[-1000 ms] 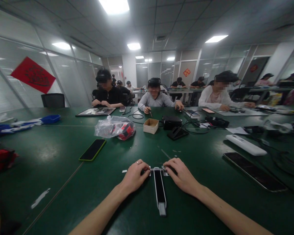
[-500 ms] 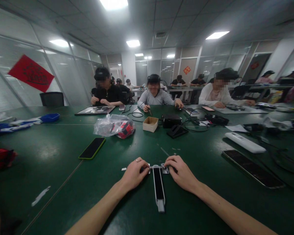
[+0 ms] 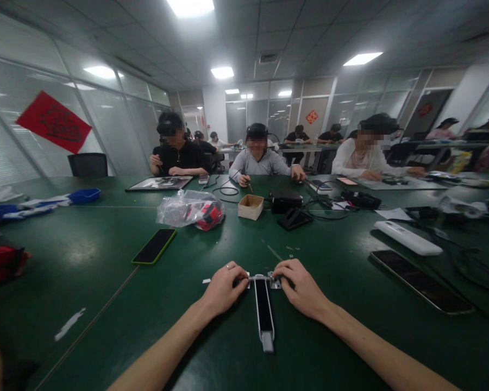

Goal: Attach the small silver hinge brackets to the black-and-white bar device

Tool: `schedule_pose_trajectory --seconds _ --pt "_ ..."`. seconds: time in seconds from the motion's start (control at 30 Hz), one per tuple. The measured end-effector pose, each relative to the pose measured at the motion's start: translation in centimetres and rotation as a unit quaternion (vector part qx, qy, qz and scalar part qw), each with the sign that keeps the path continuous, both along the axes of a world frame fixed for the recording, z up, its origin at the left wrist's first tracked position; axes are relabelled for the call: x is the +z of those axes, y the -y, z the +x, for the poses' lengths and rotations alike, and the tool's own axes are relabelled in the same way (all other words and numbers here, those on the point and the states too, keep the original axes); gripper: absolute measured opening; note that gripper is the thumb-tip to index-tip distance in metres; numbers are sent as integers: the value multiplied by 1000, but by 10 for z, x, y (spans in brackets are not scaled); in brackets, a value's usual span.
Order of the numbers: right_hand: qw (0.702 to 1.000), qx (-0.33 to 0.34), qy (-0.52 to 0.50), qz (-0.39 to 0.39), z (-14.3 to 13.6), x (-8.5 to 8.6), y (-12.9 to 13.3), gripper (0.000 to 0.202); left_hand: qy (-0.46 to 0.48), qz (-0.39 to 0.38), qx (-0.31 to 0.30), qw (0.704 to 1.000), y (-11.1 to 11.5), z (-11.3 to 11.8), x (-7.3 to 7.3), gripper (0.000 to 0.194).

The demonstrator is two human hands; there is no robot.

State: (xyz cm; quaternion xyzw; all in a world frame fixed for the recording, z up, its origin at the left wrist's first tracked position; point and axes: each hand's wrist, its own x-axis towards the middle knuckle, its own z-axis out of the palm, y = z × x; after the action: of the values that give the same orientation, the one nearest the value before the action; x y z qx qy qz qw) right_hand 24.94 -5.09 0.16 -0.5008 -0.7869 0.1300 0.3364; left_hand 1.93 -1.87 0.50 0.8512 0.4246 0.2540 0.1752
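A long, narrow device with a white frame and black face (image 3: 263, 307) lies on the green table (image 3: 187, 347), with a pale tab at its near end. A metal crosspiece with small plates (image 3: 275, 282) runs across its far end. My left hand (image 3: 226, 288) has its fingers closed on the left end of the metal crosspiece. At the right end, the fingers of my right hand (image 3: 300, 287) are closed on the other metal plate. My fingertips partly hide both ends.
Around lie a green-edged phone (image 3: 154, 246), a plastic bag with a red item (image 3: 191, 209), a small open box (image 3: 250, 207), a black box (image 3: 285, 200), a white device (image 3: 407, 238) and a dark phone (image 3: 421, 281). People sit across the table.
My hands and the device show no clear movement. Across the table at the left, a person's raised hand has moved slightly up.
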Motion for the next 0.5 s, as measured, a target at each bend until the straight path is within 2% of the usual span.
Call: schedule_pose_trajectory --seconds 0.3,0.5 --pt "1000 -2 1 -6 -1 1 1 26 2 0 -1 1000 0 0 0 15" --pt "994 -104 33 25 21 -10 -17 27 -4 -15 -2 1000 2 0 4 14"
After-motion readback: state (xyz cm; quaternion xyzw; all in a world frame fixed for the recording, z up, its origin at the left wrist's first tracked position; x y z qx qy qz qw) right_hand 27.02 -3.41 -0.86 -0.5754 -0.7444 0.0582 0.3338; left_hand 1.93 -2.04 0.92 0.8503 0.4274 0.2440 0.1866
